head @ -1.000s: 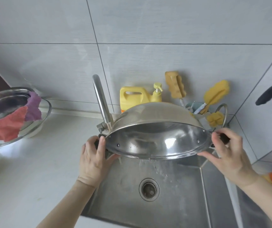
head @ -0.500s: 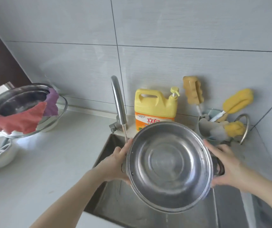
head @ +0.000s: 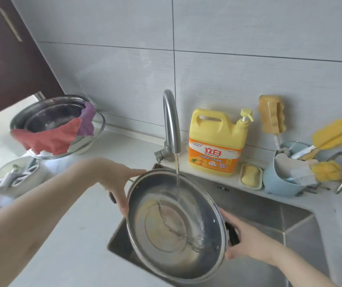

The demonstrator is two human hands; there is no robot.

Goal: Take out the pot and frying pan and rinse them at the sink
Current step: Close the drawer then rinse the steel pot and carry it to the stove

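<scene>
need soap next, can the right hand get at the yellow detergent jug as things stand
Probably not yet: the right hand grips the pot handle. The way to the detergent jug looks free.

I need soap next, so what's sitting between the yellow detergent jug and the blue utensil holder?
In the head view, a yellow sponge in a small tray sits on the sink ledge between the detergent jug and the blue holder.

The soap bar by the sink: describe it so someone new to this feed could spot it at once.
Start at the faucet behind the sink and go right past the big yellow detergent jug. The soap bar lies in a small pale dish on the ledge between that jug and the blue utensil holder. Unlike the sponges nearby, it is low, flat and handleless.
</scene>
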